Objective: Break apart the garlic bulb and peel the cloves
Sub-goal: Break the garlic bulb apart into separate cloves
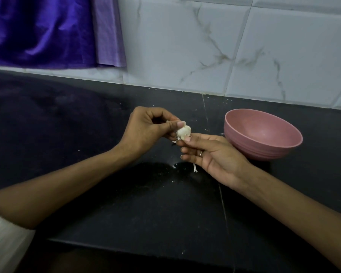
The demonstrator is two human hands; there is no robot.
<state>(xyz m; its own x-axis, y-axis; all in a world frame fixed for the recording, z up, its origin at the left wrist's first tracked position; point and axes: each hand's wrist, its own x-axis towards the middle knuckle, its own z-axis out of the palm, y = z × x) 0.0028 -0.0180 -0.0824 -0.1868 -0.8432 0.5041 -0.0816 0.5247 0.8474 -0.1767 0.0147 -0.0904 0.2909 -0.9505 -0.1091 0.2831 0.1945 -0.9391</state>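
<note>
From the head view, both hands are meeting above the middle of the dark surface (106, 203), sharing one white garlic bulb (183, 132) — the left hand (146, 133) is curling its fingers (173, 125) and pinching the bulb's upper side, while the right hand (211, 154) is pinching its lower side between thumb and forefinger, the other fingers lying loosely bent beneath. A pink bowl (264, 142) is sitting just right of the hands, toward the surface's back edge — and a scrap of papery skin (195, 168) is lying under the right hand.
</note>
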